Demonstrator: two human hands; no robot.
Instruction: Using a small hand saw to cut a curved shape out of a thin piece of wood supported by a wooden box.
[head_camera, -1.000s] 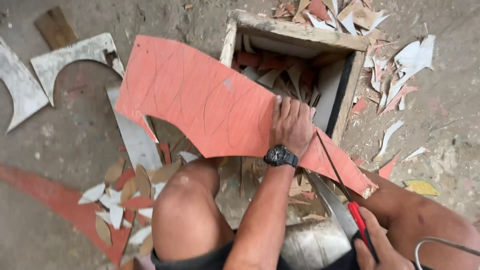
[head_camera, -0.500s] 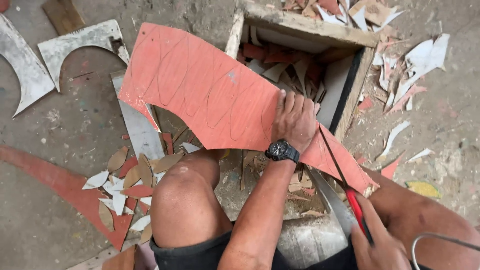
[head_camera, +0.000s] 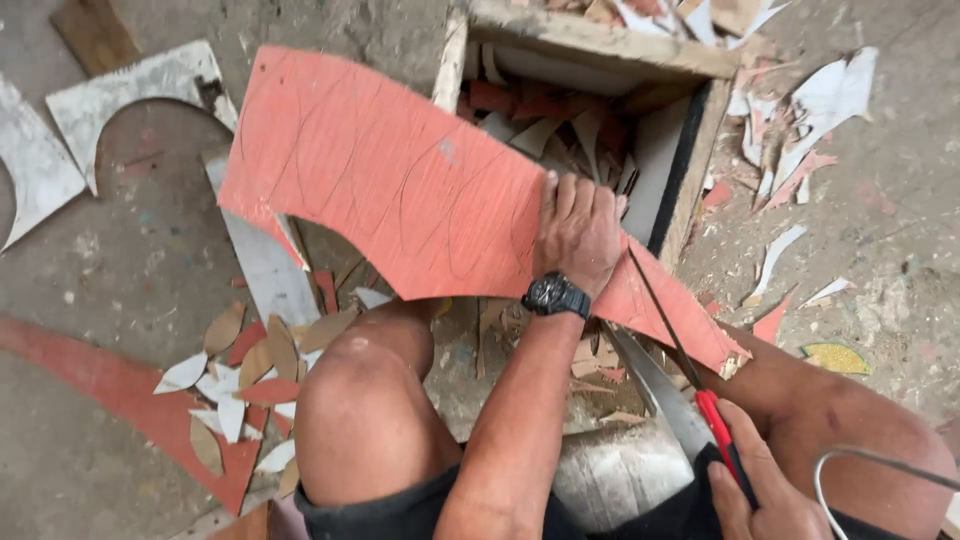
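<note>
The grey concrete floor (head_camera: 90, 300) fills the view, strewn with offcuts and marked by a red painted band at lower left. At the top stands an open wooden box (head_camera: 690, 130), its hollow filled with red and pale scraps. Across the box's near edge and the person's bare left knee lies the largest piece, a salmon-red sheet (head_camera: 390, 180) with curved pencil lines drawn over it, one lower edge cut into a concave arc. The left hand (head_camera: 578, 232), with a black wristwatch (head_camera: 555, 296) below it, lies flat on the sheet's right part, fingers curled over its far edge, pressing it down. The right hand (head_camera: 770, 495), at the lower right corner, is clenched around the red handle of a thin-bladed saw (head_camera: 690, 370), whose dark blade runs up to the sheet just beside the left hand. Two pale curved cutouts (head_camera: 130, 90) lie at upper left. Small leaf-shaped chips (head_camera: 240, 380) are heaped by the knee.
</note>
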